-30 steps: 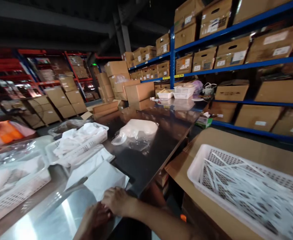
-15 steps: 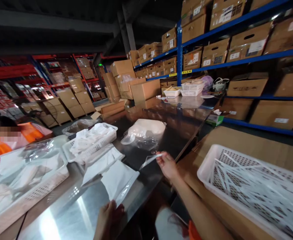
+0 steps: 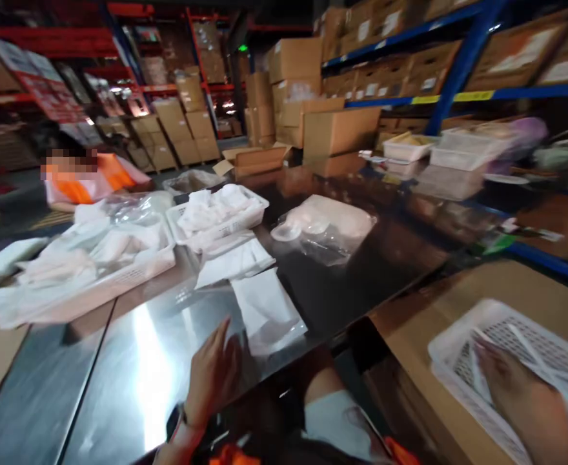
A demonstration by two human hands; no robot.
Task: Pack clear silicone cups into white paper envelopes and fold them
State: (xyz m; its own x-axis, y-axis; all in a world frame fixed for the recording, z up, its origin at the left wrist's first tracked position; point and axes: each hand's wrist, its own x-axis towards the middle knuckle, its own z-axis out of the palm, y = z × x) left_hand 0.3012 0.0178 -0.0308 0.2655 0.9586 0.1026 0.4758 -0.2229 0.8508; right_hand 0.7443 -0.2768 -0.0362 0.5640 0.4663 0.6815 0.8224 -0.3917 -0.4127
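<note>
**Hands part ways over the packing table**

Your right hand [image 3: 507, 381], which half a second ago pinched a thin strip, now reaches into the white basket [image 3: 463, 381]; whether it grips anything is blurred. Your left hand [image 3: 213, 371] lies open, touching the flat white pouch [image 3: 264, 310] on the table [image 3: 133, 368].
</note>
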